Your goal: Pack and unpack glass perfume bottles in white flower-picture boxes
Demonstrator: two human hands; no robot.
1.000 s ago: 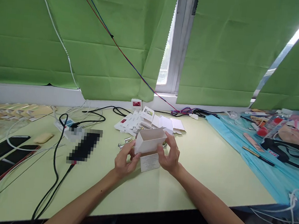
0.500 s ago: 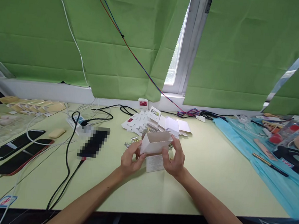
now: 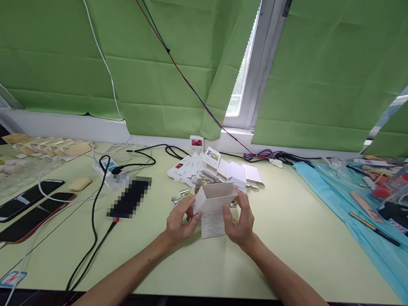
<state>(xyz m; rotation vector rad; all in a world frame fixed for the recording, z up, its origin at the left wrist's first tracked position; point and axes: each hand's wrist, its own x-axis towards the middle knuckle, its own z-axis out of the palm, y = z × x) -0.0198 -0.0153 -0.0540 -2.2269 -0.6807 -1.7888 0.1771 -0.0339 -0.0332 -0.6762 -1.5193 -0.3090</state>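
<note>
A small white paper box [image 3: 214, 199] with an open top is held between my two hands over the pale yellow table. My left hand [image 3: 181, 217] grips its left end with thumb and fingers. The right end is pinched by my right hand [image 3: 240, 220]. A flap with printed text [image 3: 213, 224] shows below the box, between the hands. Just behind lies a pile of flattened white boxes [image 3: 193, 166], some with small pictures. Small shiny metal parts [image 3: 185, 194] sit beside my left fingers, and more are partly hidden behind the box.
Phones [image 3: 36, 217] and cables lie on the left, near a power strip [image 3: 109, 173] and a pale oval object [image 3: 80, 184]. A blue sheet [image 3: 348, 218] with a pen [image 3: 374, 229] and bottles covers the right. A small box [image 3: 196, 143] stands by the wall.
The whole view has shifted slightly, with things lying a little lower and further right. Both hands still hold the box, which has tilted slightly.
</note>
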